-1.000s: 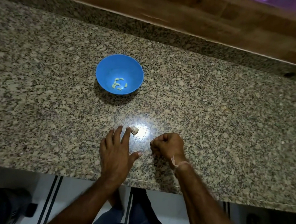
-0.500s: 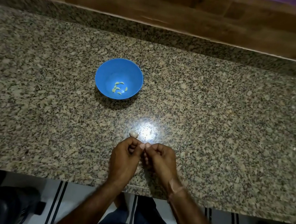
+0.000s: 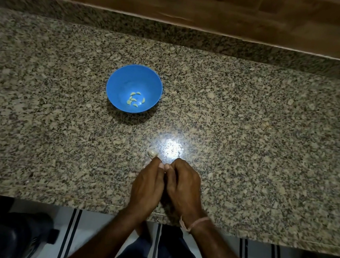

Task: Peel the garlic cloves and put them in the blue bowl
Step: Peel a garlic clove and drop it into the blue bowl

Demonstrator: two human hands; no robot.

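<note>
Whatever lies between the curled fingers of the left hand (image 3: 148, 182) and right hand (image 3: 184, 185) is hidden where the thumbs meet, so no grip can be confirmed. The pale garlic piece (image 3: 152, 152) just beyond the left hand is partly covered by a fingertip (image 3: 156, 159); its skin cannot be judged. The cloves (image 3: 135, 99) in the blue bowl (image 3: 119, 83), well beyond the left hand, are too small to be counted. A dark object (image 3: 6, 235) far left of the left hand is cut off by the bottom edge.

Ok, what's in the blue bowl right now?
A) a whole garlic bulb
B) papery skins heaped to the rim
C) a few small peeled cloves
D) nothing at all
C: several small pale cloves lie at the bottom of the blue bowl, and the rest of its inside is bare.
</note>
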